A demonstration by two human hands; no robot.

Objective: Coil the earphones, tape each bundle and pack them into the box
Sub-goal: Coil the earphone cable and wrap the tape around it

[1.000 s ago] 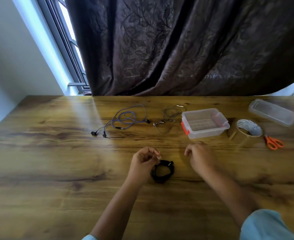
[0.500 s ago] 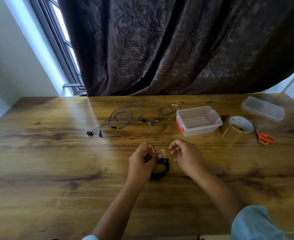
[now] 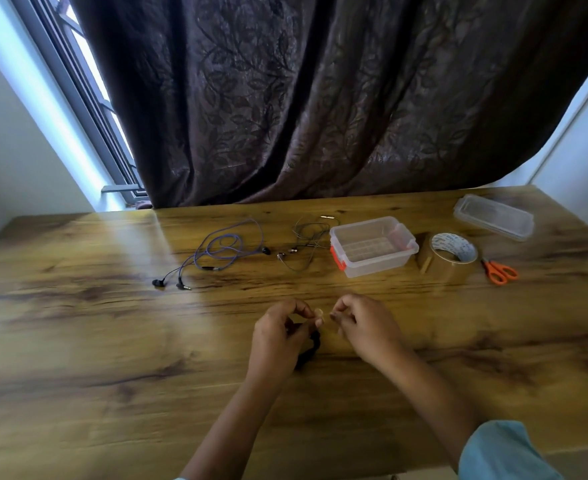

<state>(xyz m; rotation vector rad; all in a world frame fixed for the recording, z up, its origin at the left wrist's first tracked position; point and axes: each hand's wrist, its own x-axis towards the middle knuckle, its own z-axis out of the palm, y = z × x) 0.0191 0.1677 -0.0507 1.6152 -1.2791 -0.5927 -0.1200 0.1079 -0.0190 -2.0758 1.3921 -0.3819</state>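
Wooden table point(image 3: 78, 341): earphones point(image 3: 223, 247), box point(image 3: 375, 263), tape point(image 3: 446, 268), scissors point(image 3: 498, 271)

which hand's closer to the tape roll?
Right. The right hand lies left of the tape roll, toward the person; the left hand is farther left, at the black earphone coil.

**Hands draw together over the coil**

The right hand point(image 3: 362, 323) moves in until its fingertips sit just beside those of the left hand point(image 3: 278, 336), which now pinches a pale piece of tape point(image 3: 319, 315). The left hand now hides most of the black coiled earphones point(image 3: 311, 348), which were in plain view a second ago.
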